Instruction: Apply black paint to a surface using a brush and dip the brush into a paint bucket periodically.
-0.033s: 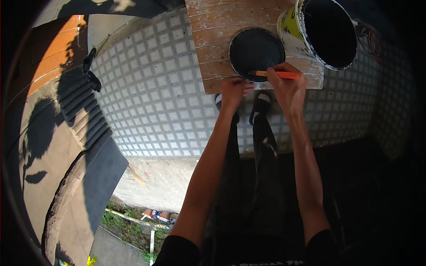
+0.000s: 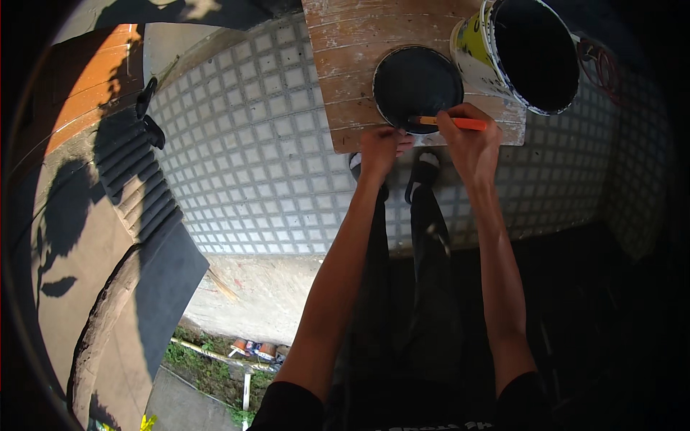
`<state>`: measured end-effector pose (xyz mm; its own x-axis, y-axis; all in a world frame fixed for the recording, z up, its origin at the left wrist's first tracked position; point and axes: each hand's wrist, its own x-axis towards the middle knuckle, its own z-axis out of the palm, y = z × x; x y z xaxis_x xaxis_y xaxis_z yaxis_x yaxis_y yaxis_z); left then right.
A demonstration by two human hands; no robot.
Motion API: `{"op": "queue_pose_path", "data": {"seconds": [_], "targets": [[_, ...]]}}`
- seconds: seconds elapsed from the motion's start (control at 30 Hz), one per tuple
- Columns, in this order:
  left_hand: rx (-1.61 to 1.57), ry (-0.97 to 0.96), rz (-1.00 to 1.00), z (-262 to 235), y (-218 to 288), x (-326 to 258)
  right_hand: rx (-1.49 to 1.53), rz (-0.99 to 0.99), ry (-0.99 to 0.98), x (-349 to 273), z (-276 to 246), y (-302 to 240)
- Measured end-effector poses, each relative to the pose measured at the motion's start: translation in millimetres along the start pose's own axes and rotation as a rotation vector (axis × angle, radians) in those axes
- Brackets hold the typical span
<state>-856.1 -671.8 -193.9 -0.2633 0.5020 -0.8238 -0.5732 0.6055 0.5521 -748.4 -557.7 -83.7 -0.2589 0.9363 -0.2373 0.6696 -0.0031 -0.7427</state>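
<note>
One round black lid (image 2: 417, 87), orange-handled brush (image 2: 451, 122) across it.

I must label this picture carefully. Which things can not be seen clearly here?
- Head view: bristles of the orange-handled brush vanish against the black round lid.
- Paint bucket: its inside is only dark, and the top edge cuts it.
- Left hand: fingers curl over the wooden board edge, grip unclear.
</note>
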Motion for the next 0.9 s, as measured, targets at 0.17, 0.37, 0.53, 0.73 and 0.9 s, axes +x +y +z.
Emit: {"op": "queue_pose_path", "data": {"seconds": [0.17, 0.37, 0.53, 0.73, 0.9], "targets": [[0.009, -0.003, -0.012, -2, -1, 1, -0.101, -0.055, -0.059, 7, -22, -6], [0.033, -0.054, -0.046, -4, 1, 2, -0.256, -0.260, -0.065, 6, -17, -7], [-0.030, -0.035, -0.032, -3, 1, 0, -0.253, -0.296, -0.090, -11, 6, -3], [-0.006, -0.059, -0.076, -7, 3, -1, -0.043, -0.176, 0.063, -16, 24, -5], [0.006, -0.047, -0.090, -10, -2, 0, 0.363, 0.238, 0.076, -18, 11, -9]]}}
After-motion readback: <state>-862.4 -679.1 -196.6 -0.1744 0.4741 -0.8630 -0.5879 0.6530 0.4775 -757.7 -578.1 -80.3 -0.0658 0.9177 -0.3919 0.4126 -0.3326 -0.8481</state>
